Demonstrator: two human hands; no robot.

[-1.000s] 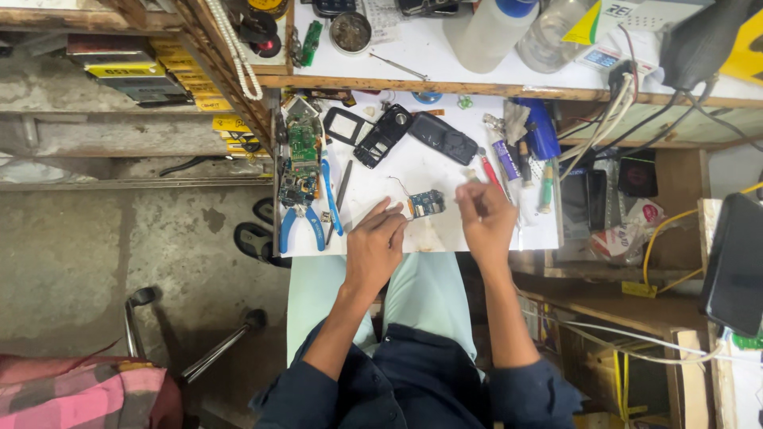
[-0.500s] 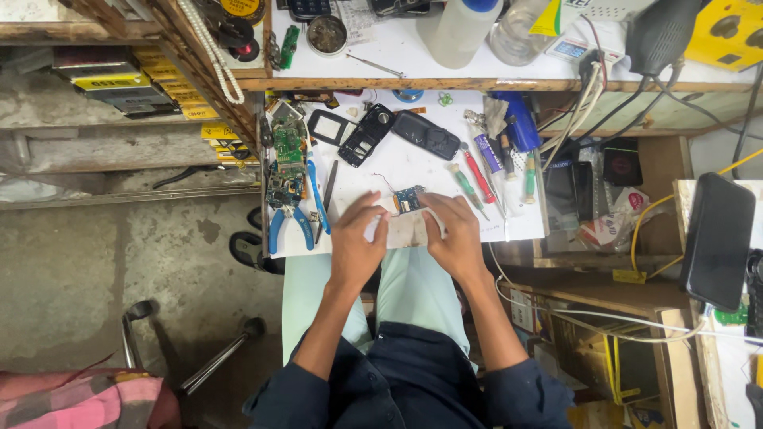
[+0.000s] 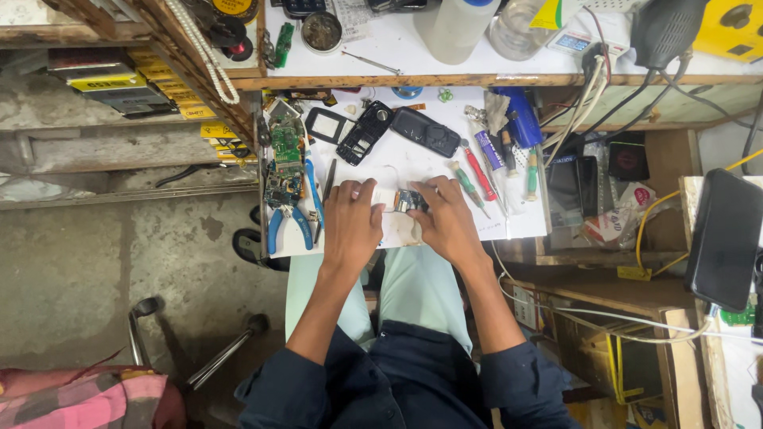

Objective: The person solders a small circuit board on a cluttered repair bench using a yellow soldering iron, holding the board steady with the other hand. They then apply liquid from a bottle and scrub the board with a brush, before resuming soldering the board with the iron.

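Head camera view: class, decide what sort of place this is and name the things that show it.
Probably a small phone repair bench. Both hands, left hand and right hand, work a small circuit board; opened phone casings, green circuit boards, screwdrivers and blue-handled pliers lie around.

Illumination is bright and even, from above. The white work board (image 3: 413, 171) reflects strongly without blown-out glare. Shadows beneath the hands are short and soft. Focus is sharp centrally; straight lines bow slightly toward the frame edges.
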